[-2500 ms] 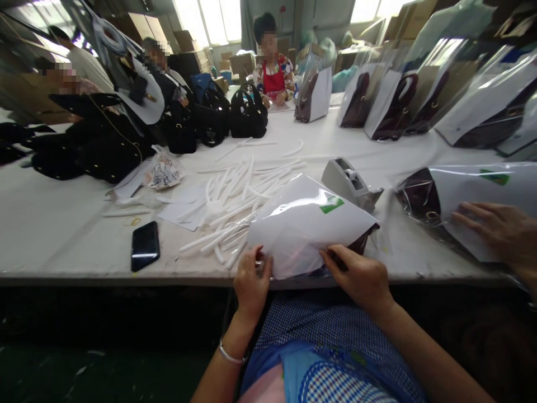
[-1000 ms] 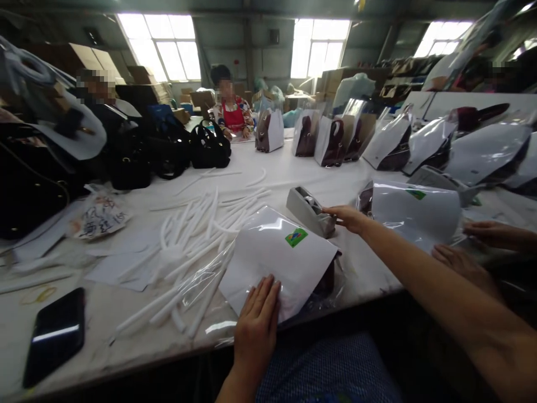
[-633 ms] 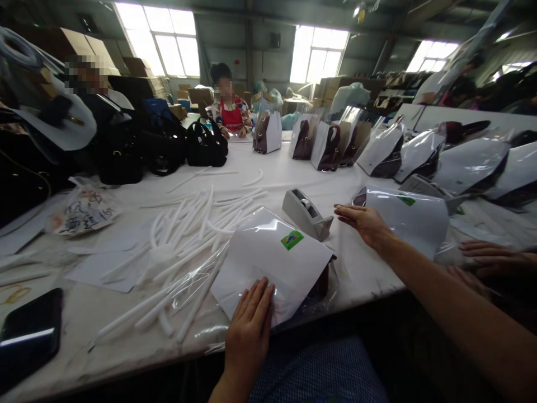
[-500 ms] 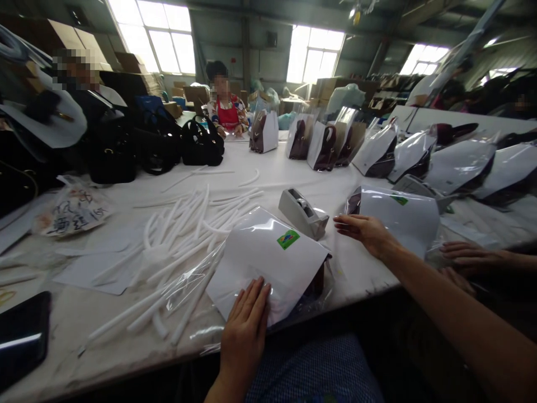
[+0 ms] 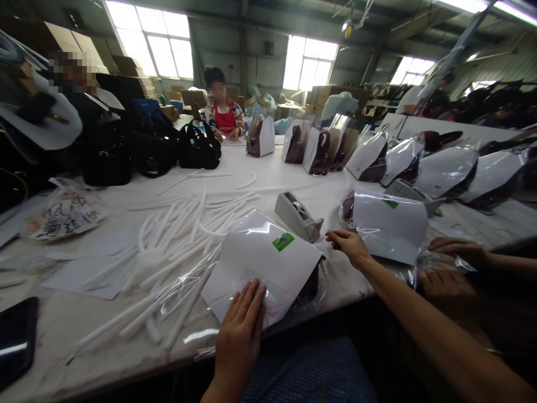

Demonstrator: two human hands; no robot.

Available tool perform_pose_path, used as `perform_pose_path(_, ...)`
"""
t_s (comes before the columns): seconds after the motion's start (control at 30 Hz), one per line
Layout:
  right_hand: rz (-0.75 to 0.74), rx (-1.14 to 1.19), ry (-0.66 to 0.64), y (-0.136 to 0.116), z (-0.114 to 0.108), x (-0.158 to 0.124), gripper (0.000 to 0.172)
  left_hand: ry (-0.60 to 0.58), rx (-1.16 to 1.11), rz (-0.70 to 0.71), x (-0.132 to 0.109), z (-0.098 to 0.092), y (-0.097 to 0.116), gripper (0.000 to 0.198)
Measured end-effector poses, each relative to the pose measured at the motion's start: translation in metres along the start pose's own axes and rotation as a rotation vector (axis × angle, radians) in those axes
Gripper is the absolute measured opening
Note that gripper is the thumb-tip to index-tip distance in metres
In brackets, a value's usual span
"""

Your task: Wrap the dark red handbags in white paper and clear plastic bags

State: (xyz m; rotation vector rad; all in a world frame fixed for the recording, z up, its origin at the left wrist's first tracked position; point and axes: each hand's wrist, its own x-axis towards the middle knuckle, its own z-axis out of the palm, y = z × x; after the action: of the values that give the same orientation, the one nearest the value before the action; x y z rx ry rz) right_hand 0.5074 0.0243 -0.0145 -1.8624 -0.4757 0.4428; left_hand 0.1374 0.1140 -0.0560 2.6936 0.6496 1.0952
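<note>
My left hand [image 5: 240,331] lies flat, fingers together and stretched, on the near corner of a white-carded handbag in a clear plastic bag [image 5: 268,260] with a green sticker. That package lies at the table's front edge. My right hand [image 5: 349,246] hovers just right of the package and below the grey tape dispenser [image 5: 296,215]. Its fingertips are drawn together in a pinch; what they hold is too small to see.
Loose white foam tubes [image 5: 188,224] spread left of the package, and a black phone [image 5: 17,341] lies at far left. Another packed bag [image 5: 388,224] lies right, where a co-worker's hands [image 5: 455,252] work on clear plastic. Black handbags [image 5: 197,148] and upright packed bags [image 5: 319,148] line the far table.
My right hand left the package, reached to the tape dispenser, then drew back toward the package with fingertips closing. My left hand went from pinching the package's edge to lying flat on it.
</note>
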Motion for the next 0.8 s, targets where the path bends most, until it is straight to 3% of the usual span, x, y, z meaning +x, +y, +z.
perform_pose_path(0.13,-0.118,-0.246,0.050,-0.005,-0.020,-0.006,0.023,0.007,-0.022,-0.005,0.000,0.000,0.000,0.050)
perform_pose_path(0.27,-0.294,-0.483,0.041,-0.033,-0.050,-0.028,0.017,0.016,-0.020,0.013,0.000,0.001,0.000,0.050)
perform_pose_path(0.43,-0.831,-0.885,-0.154,-0.101,-0.060,-0.075,0.025,0.023,-0.024,-0.004,0.001,-0.001,0.002,0.045)
perform_pose_path(0.57,-1.086,-0.756,-0.416,-0.152,-0.029,-0.114,0.018,0.010,-0.049,-0.030,0.002,-0.004,0.006,0.041)
perform_pose_path(0.67,-1.062,-0.733,-0.635,-0.172,0.011,-0.132,0.012,-0.006,-0.070,-0.059,0.004,-0.005,0.007,0.040)
perform_pose_path(0.8,-1.002,-0.858,-0.868,-0.181,0.073,-0.135,0.022,-0.018,-0.090,-0.083,0.004,-0.005,0.008,0.039)
